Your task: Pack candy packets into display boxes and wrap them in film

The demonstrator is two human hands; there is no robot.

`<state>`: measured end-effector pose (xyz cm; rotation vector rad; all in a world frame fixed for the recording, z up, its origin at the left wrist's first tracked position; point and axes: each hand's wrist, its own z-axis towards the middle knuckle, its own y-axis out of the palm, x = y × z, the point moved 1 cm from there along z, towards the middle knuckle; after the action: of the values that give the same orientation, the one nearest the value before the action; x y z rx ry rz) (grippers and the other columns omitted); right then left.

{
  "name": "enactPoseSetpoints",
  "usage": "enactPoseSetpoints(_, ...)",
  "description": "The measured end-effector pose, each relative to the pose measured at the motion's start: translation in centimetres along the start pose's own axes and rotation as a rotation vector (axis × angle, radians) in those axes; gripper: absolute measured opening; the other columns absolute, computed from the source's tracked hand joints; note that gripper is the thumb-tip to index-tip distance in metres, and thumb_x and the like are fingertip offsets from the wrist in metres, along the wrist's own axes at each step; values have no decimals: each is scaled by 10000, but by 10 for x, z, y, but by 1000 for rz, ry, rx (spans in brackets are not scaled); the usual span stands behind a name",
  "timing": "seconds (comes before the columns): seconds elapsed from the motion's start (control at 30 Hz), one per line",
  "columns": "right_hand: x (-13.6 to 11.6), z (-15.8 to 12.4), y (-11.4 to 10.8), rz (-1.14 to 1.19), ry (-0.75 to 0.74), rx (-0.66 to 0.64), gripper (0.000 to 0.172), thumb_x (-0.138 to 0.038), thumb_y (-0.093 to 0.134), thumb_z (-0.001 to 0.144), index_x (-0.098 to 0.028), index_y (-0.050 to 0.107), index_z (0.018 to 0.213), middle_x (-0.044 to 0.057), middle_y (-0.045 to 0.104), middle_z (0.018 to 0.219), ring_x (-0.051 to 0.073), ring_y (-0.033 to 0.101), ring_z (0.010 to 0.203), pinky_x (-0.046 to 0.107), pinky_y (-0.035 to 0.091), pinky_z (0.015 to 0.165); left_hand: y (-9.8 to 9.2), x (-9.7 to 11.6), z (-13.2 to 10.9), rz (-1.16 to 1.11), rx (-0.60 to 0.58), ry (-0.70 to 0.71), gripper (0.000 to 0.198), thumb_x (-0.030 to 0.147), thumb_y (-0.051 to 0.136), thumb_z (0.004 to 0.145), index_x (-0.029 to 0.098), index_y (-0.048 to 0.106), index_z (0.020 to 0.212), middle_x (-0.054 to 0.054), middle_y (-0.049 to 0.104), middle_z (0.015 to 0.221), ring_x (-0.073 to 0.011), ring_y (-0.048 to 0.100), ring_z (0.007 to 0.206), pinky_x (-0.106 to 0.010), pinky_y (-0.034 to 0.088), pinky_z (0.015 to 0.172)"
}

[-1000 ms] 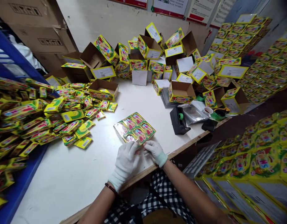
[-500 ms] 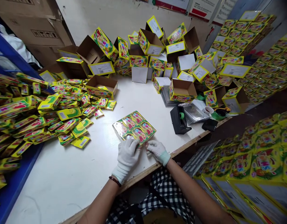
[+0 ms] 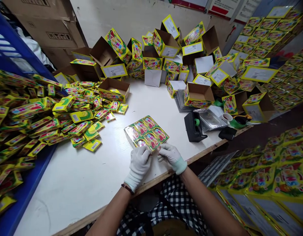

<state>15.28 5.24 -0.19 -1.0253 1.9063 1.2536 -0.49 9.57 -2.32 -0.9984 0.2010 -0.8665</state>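
Note:
A flat pack of small green-and-yellow boxes, glossy under clear film, lies on the white table in front of me. My left hand, in a white glove, has its fingers curled closed on the near edge of this pack. Just beside the pack's near right corner is my right hand, also gloved, its thumb and fingertips pinched together. Whatever lies between those fingertips is hidden or too small to make out.
Loose small boxes are heaped at the left, by a blue crate. Open cartons pile up along the back. A black tape dispenser, clear plastic trays and a dark flat object sit at the right.
The view has shifted slightly, so everything appears a little further right. My right hand has lifted its fingers slightly at the pack's corner, while my left hand stays on the near edge.

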Motion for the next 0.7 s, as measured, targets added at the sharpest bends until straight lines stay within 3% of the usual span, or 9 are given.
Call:
enactPoseSetpoints(0.1, 13, 8, -7, 26, 53, -8, 407, -404, 893, 539, -148, 605, 670, -40, 564, 545, 48, 473, 443, 161, 363, 405, 1, 0, -2, -39, 31, -48, 91, 223, 550, 896, 185, 630, 871, -76, 632, 835, -209, 547, 758, -343, 381, 686)
enactPoseSetpoints(0.17, 22, 12, -12, 23, 57, 3, 408, -412, 888, 547, -153, 604, 684, -39, 567, 553, 52, 476, 450, 164, 356, 406, -1, 0, -3, -34, 22, -45, 161, 211, 532, 899, 176, 627, 1024, -90, 639, 905, -217, 557, 802, -353, 401, 719)
enactPoseSetpoints(0.27, 30, 15, -17, -41, 37, 36, 413, -445, 865, 568, -162, 606, 720, -36, 581, 581, 69, 499, 468, 188, 393, 427, -8, 1, 1, 72, -100, 30, 327, 169, 484, 899, 224, 597, 1200, -78, 618, 893, -215, 536, 763, -349, 371, 667)
enactPoseSetpoints(0.4, 40, 21, -17, -184, 11, 99, 433, -534, 795, 583, -182, 594, 736, -35, 591, 602, 92, 519, 475, 230, 435, 450, -15, 6, 10, 126, -227, 27, 181, 308, 524, 913, 264, 672, 1007, -69, 590, 853, -221, 512, 750, -353, 310, 642)
enactPoseSetpoints(0.57, 51, 19, -29, -345, -13, 223, 340, -435, 785, 584, -211, 540, 658, -45, 532, 453, 128, 477, 387, 262, 392, 405, -3, 14, 15, 114, -105, -155, 266, 442, 578, 891, 228, 667, 760, -71, 587, 797, -236, 517, 771, -361, 274, 662)
enactPoseSetpoints(0.63, 41, 17, -42, -395, -86, 316, 293, -382, 767, 602, -212, 566, 732, -25, 600, 545, 147, 547, 494, 275, 455, 499, 4, 15, 14, 135, -94, -166, 207, 396, 599, 880, 227, 674, 786, -74, 600, 804, -239, 523, 761, -360, 274, 651)
enactPoseSetpoints(0.7, 20, 21, -57, -466, -233, 445, 316, -388, 725, 658, -203, 605, 885, 28, 693, 780, 172, 624, 709, 300, 512, 693, 8, 14, 9, 117, -90, -135, 117, 312, 597, 874, 233, 683, 865, -74, 608, 815, -241, 537, 758, -362, 305, 643)
